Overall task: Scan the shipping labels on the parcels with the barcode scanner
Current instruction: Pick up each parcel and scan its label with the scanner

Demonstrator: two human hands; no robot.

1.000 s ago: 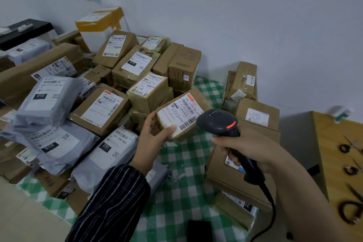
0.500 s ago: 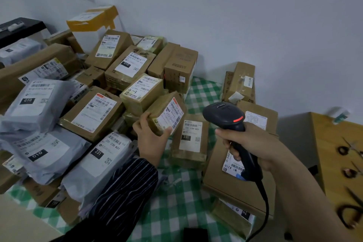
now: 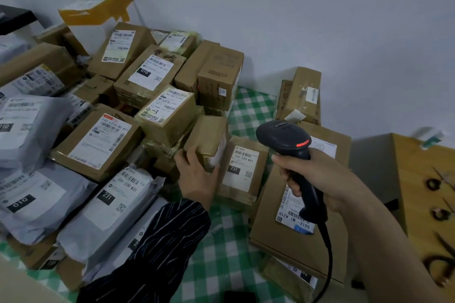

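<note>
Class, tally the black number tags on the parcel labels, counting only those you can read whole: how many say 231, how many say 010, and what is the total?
231 tags: 2
010 tags: 3
Total: 5

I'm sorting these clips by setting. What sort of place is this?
Probably a small parcel sorting or pickup point in a plain room: labelled cardboard boxes and grey mailer bags lie heaped on a green checked cloth, and the right hand holds a corded barcode scanner.
</note>
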